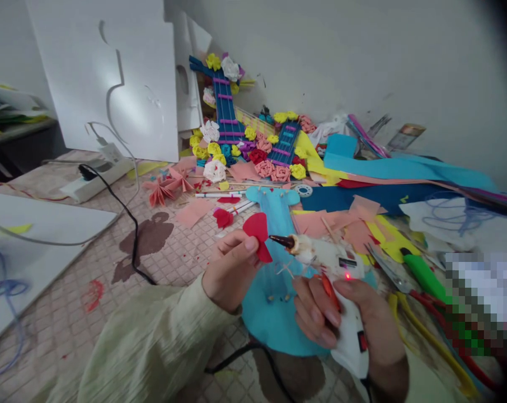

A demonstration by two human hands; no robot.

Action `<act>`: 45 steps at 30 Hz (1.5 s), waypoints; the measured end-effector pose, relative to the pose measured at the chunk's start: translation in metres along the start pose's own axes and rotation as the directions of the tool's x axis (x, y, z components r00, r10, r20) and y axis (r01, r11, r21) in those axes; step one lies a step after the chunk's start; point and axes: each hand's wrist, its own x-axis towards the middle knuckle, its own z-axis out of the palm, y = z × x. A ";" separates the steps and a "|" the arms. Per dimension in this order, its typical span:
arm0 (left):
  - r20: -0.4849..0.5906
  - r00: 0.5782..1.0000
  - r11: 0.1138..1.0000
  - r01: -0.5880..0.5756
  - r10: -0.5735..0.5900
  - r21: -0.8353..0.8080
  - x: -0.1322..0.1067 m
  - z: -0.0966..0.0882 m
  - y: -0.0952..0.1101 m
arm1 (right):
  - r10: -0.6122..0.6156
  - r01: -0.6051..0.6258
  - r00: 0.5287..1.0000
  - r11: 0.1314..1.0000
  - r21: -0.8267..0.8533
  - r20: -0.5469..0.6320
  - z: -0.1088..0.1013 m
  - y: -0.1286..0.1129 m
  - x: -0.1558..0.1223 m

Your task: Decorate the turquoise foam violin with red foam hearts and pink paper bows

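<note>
My left hand [230, 268] pinches a small red paper piece [257, 232] between thumb and fingers and holds it up. My right hand [341, 316] is wrapped round a white hot glue gun [337, 280] with a finger on its orange trigger and a red light lit. The gun's dark nozzle [281, 241] points left and nearly touches the red piece. Under both hands lies a light blue guitar-shaped cutout [274, 313] on the patterned floor.
Paper flowers and blue guitar models [232, 129] are piled against the wall. Coloured paper sheets [396, 173] spread at the right. Green-handled scissors [408, 271] lie at right. A power strip [94, 182] with black cable [130, 224] sits left; white boards [111, 78] lean behind.
</note>
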 end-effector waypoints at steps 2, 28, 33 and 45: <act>0.007 1.000 1.000 0.006 -0.006 0.007 0.000 -0.001 0.000 | 0.008 -0.008 1.000 1.000 0.013 0.005 -0.001 0.000 0.000; 0.048 0.998 0.999 0.030 -0.030 0.013 -0.001 -0.002 -0.001 | 0.033 -0.033 0.999 0.999 0.016 -0.011 0.001 0.000 -0.001; 0.054 0.998 0.999 0.035 -0.034 -0.010 -0.001 -0.001 0.000 | 0.029 -0.029 0.999 1.000 0.011 -0.014 0.002 0.000 -0.002; 0.035 0.998 0.999 0.047 -0.047 0.011 -0.001 0.000 -0.001 | 0.037 -0.036 0.999 0.999 0.006 -0.015 0.004 0.001 -0.001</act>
